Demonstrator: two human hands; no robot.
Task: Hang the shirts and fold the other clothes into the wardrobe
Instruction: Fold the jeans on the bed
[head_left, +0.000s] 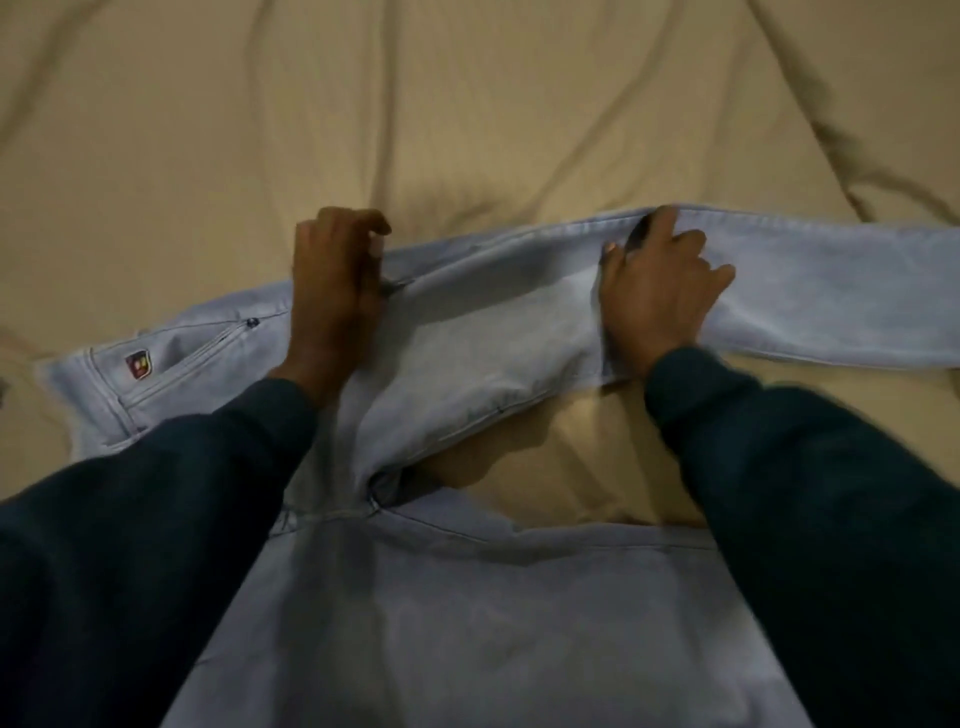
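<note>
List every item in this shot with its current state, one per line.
Jeans: light blue, spread on the bed, not yet folded; one leg runs right, the other toward the camera.
Left hand: fingers curled, gripping the jeans near the hip.
Right hand: fingers curled, gripping the far leg.
Bed sheet: beige, wrinkled, under the jeans.
Sleeves: dark, down to both wrists.

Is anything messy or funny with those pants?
Nothing looks torn or spilled. The pale blue jeans just lie unevenly, legs apart, while the left hand and right hand grip one leg. The beige sheet is wrinkled.
</note>
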